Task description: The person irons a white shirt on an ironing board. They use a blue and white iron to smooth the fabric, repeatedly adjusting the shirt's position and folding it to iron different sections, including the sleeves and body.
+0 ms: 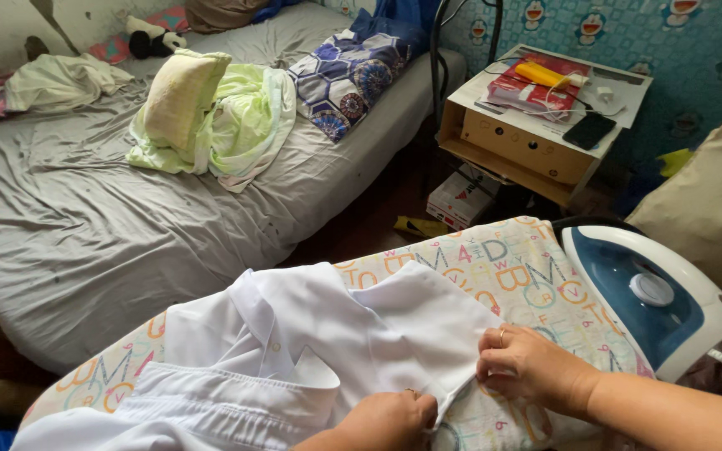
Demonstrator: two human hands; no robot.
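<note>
Shirt, white, lies spread across the ironing board, collar and buttoned front toward the left, one edge drawn out to the right near the board's middle. It covers most of the near half of the board's patterned cover.

Left hand sits at the bottom edge of view, fingers curled shut in a pinching grip on the shirt's lower edge. Right hand is just beside it, to the right, its grip likewise closed on the same fold of cloth, thumb and fingers pressing the edge down against the board. A ring shows on one finger. The two hands are near each other, not touching.

Iron, blue and white, stands at the board's right end, well apart from both hands and untouched. Whether it is powered cannot be told.

Judged step: arranging and flattening a section of the shirt, before pressing. The cloth between the hands still shows a fold, so the edge appears not yet laid flat.

Next move, as judged, calls for pulling the edge taut and smooth, then freeing the right hand to reach right for the iron while the left holds the cloth steady.

Beyond the board: a bed with grey sheet and loose bedding at left, a cardboard box serving as a stand at right.
</note>
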